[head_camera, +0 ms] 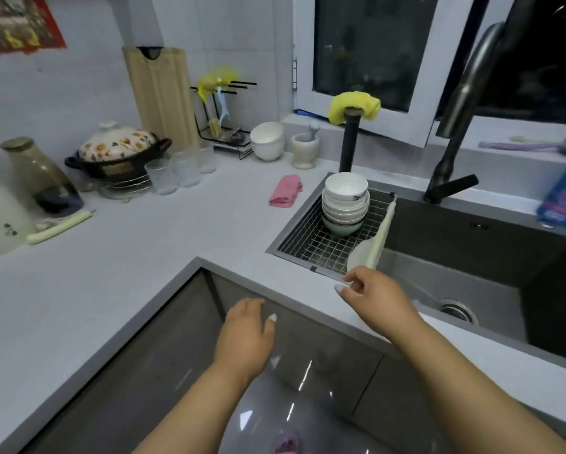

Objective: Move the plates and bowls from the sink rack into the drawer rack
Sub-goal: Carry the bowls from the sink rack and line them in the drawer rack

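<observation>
A stack of bowls (344, 203) sits nested in the wire sink rack (321, 247), left there to drain. Both hands are empty: the right hand (378, 296) hovers loose-fingered by the rack's near edge, the left hand (247, 335) open over the cabinet front (307, 342) below the tabletop (176, 237).

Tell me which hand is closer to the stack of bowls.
Right. The right hand hovers by the sink rack holding the stack of bowls; the left hand is lower, over the cabinet fronts.
</observation>
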Demonstrator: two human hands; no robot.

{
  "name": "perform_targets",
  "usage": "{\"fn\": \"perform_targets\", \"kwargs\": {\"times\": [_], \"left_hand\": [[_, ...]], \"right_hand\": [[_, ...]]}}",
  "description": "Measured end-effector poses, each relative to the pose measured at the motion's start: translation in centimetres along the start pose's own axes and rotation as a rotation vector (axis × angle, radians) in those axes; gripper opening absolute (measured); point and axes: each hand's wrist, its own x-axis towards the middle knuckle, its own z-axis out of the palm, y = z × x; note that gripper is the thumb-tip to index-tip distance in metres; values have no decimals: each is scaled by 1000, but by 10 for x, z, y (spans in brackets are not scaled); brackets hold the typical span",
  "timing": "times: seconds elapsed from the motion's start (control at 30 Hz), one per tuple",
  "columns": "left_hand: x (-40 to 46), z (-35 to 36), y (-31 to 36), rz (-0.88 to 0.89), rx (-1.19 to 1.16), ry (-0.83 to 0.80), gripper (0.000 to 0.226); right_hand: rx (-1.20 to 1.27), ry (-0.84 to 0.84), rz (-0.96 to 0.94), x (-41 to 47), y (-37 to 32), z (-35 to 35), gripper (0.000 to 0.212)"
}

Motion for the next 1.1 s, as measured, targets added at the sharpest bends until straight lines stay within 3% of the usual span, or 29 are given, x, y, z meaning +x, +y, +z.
{"fn": "perform_targets", "kwargs": {"times": [0.17,0.53,0.77,0.83,0.93,1.1], "left_hand": [[73,11,0,78,-1,-50,51],[206,52,-21,183,190,-334,72],[223,70,-35,297,298,-299,82],[226,69,-34,299,305,-307,83],[228,69,-33,309,301,-318,88],[228,69,-34,310,290,-324,90]], "right_hand": [[25,67,118,65,-2,-6,32],[65,171,318,226,-3,1,47],[-11,179,454,295,7,9,48],[-41,142,469,307,11,12,42],[-74,139,472,319,16,16,15],[-124,215,429,317,16,17,7]]}}
